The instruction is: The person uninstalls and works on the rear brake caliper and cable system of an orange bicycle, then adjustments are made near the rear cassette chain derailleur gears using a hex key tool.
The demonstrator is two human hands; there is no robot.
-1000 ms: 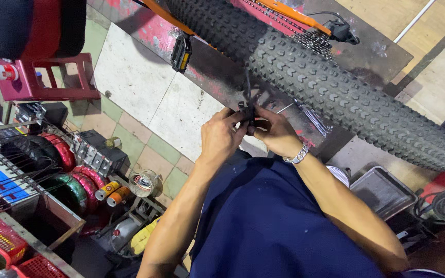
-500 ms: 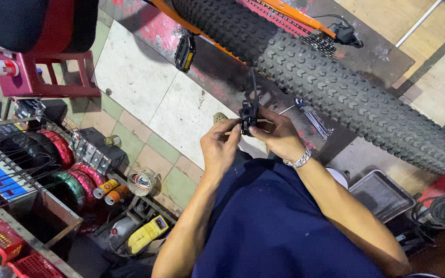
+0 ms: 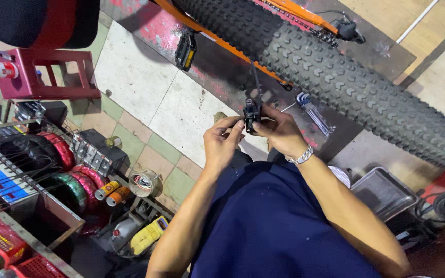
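Two hands are brought together at frame centre, above the dark blue apron [image 3: 263, 226]. A small black bike part [image 3: 252, 114] w/ a thin black cable [image 3: 256, 82] running up from it is held between them. The part is pinched by the left hand [image 3: 221, 141] w/ thumb and forefinger on its left side, other fingers curled in. It is gripped from the right by the right hand [image 3: 280, 131], fingers closed round it; a silver bracelet [image 3: 303, 156] is worn on that wrist. Exact finger contact on the far side cannot be told.

The part is seen just below the knobby black tyre [image 3: 336, 77], which runs diagonally across the top, beside an orange frame tube [image 3: 222, 49] and a black pedal [image 3: 185, 50]. A set of hex keys [image 3: 310, 109] is laid on the dark mat near the right hand. A grey metal tray [image 3: 384, 193] is seen at lower right. At left, a red stool [image 3: 45, 77], coloured spools and wire reels [image 3: 65, 175], two orange-yellow cans [image 3: 112, 191] and a yellow tool [image 3: 148, 234] are kept by the tiled floor [image 3: 145, 103].
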